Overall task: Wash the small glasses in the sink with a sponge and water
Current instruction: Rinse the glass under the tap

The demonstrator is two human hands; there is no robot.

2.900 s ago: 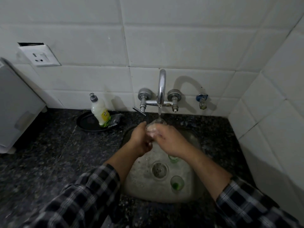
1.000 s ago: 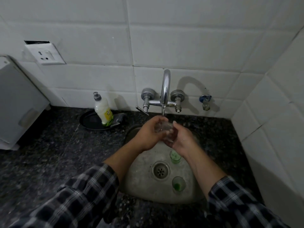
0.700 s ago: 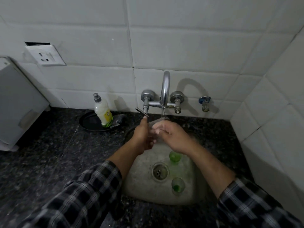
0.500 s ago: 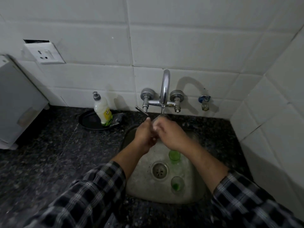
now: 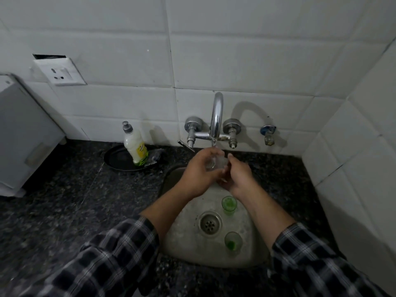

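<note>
A small clear glass (image 5: 216, 162) sits under the spout of the tap (image 5: 216, 121), gripped by my left hand (image 5: 198, 173) on its left side. My right hand (image 5: 236, 175) touches its right side with the fingers against it. Two small glasses with green residue stand in the steel sink (image 5: 186, 236): one (image 5: 228, 205) just below my right wrist, the other (image 5: 233, 243) near the front, right of the drain (image 5: 209, 224). No sponge is visible.
A dish-soap bottle (image 5: 135, 145) stands in a black dish (image 5: 116, 160) on the dark granite counter (image 5: 70, 202) left of the sink. A white appliance (image 5: 23, 133) stands at far left. Tiled walls close the back and right side.
My right hand has come off the top of the glass and now lies at its right side, so the glass shows between both hands. The two green glasses have not moved.
</note>
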